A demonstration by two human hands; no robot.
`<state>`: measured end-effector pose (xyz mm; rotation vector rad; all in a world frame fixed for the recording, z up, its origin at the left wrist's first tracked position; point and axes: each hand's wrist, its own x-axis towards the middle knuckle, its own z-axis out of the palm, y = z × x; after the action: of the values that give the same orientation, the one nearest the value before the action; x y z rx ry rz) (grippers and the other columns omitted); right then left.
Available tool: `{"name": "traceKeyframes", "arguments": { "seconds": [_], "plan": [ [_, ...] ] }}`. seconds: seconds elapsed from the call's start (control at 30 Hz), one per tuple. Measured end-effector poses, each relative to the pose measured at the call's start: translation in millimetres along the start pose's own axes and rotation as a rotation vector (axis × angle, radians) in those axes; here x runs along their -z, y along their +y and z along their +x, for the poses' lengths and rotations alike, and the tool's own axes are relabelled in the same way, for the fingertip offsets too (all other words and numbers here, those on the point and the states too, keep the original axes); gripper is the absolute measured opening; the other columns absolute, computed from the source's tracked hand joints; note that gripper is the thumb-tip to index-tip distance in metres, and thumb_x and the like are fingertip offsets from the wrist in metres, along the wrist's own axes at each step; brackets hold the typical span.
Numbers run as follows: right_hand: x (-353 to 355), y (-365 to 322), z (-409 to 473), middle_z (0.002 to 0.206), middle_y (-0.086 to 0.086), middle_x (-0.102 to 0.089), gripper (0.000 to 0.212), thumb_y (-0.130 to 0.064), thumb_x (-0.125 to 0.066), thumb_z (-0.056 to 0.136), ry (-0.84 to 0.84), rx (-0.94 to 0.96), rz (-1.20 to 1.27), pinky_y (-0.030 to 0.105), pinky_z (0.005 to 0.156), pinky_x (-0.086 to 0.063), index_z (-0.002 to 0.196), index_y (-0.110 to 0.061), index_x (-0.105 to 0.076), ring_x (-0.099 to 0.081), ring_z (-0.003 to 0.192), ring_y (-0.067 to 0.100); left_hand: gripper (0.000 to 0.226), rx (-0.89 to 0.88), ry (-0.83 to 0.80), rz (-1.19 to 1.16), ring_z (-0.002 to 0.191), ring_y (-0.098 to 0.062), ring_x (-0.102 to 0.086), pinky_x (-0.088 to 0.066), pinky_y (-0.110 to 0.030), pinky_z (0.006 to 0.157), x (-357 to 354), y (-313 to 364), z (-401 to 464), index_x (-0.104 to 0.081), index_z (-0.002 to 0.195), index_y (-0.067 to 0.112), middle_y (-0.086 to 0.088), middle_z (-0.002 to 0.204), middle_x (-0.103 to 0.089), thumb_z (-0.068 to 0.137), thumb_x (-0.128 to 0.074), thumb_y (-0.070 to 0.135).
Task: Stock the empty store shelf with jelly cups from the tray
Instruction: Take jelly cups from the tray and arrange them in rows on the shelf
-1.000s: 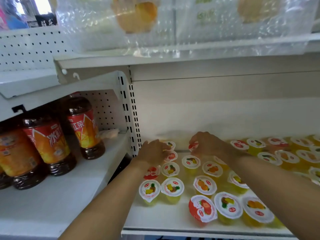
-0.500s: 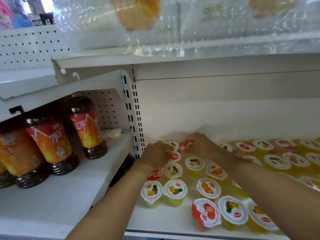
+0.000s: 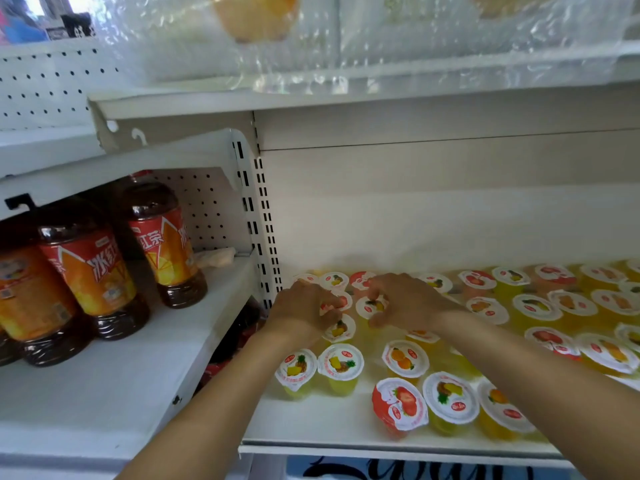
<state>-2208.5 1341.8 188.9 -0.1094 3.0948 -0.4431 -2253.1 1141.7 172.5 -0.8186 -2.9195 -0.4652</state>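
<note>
Left hand (image 3: 304, 311) pinches strawberry jelly cup (image 3: 341, 301); right hand (image 3: 405, 301) grips pineapple jelly cup (image 3: 372, 306), 11 o'clock shelf (image 3: 311, 420) corner. Cups likely light, thin-walled; grip rim, spare foil lid.

My left hand (image 3: 304, 311) and right hand (image 3: 408, 303) are bare: no gloves, rings or watch; forearms unsleeved from five and seven o'clock.

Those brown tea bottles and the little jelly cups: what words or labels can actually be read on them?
"冰红" on the red-orange label of the middle brown tea bottle.
"红茶", partly cut off, on the label of the right brown tea bottle.
Red round logos on the white foil lids of the jelly cups: too small and blurred to read.
</note>
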Motion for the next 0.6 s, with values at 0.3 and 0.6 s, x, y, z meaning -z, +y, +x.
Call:
{"name": "traceKeyframes", "arguments": {
  "seconds": [0.3,0.6],
  "plan": [
    [-1,-9,1,0.113,-0.003,-0.063,0.036,-0.046,-0.062,0.084,0.099,-0.036,-0.110,0.035,0.083,-0.046,0.112,-0.024,-0.055,-0.059,0.099,0.022,0.030,0.041,-0.036,-0.043,0.125,-0.012,-0.046,-0.035,-0.029,0.102,2,5,-5,-0.061,0.122,0.045,0.013,0.134,-0.056,0.093,-0.053,0.048],
    [55,-5,-59,0.125,-0.016,-0.050,0.041,-0.037,-0.075,0.079,-0.293,0.023,0.112,0.029,0.100,-0.043,0.117,-0.043,-0.062,-0.050,0.115,0.008,0.016,-0.091,0.044,-0.169,0.107,-0.015,-0.056,-0.044,-0.034,0.092,4,19,-43,-0.075,0.098,0.033,0.008,0.109,-0.068,0.089,-0.063,0.038]
  ]
}}
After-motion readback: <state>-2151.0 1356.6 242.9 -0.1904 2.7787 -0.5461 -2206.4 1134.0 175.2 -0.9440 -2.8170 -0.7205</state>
